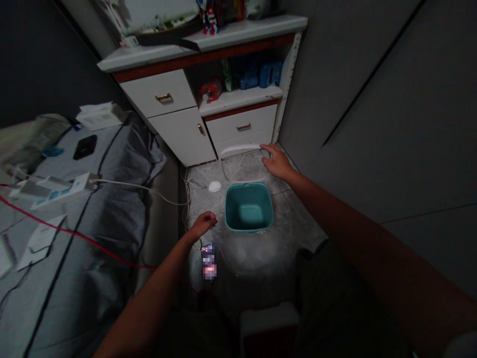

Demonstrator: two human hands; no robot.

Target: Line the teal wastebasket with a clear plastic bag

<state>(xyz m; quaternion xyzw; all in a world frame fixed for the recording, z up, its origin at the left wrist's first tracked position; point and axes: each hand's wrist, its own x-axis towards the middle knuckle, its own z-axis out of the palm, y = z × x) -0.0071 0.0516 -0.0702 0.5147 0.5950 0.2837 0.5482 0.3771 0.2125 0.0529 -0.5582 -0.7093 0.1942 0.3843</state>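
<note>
My right hand [278, 161] grips a thin white rectangular frame [241, 147] by its upper right corner, fingers and thumb closed on the rim. The frame stands tilted up just behind a teal plastic bin [249, 229]. Its lower edge lies close to the bin's far rim; whether the two touch I cannot tell. The bin stands upright on the floor with its mouth up and nothing seen inside. To the left of the bin, my left hand [203, 223] hovers with loosely curled fingers, apart from the bin, and nothing shows in it.
A lit phone [209, 261] lies on the grey tiled floor below my left hand. Cables and a white round object [214, 186] are beside the bin. A white cabinet [173, 134] stands behind, a bed [122, 199] with a power strip [80, 188] at left, a grey panel [372, 124] at right.
</note>
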